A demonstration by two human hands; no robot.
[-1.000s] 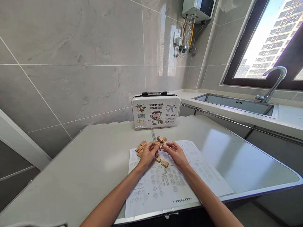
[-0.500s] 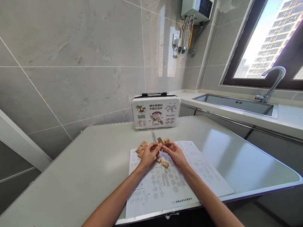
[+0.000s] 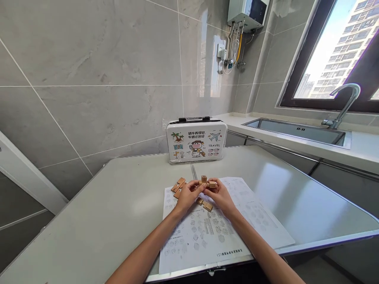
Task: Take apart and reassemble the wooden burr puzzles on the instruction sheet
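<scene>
Both my hands meet over the printed sheet (image 3: 207, 252), fingers pinched around notched wooden puzzle pieces (image 3: 204, 180) that cross each other. My left hand (image 3: 188, 195) grips them from the left side, its thumb against the wood. From the right, my right hand (image 3: 219, 195) holds the end of a piece between thumb and fingers. Just below my fingertips a loose notched wooden piece (image 3: 207, 206) lies on the sheet. More flat wooden pieces (image 3: 178, 185) lie beside my left hand, partly hidden by it.
A white case with cartoon prints (image 3: 197, 142) stands at the back of the white folding table (image 3: 127, 209). To the right are a counter with a sink (image 3: 296, 132) and a faucet (image 3: 345, 104). A tiled wall (image 3: 112, 110) rises behind the table.
The held wooden pieces have turned in my fingers; one now stands upright and another points right. My hands stay close together. The whole view has shifted slightly.
</scene>
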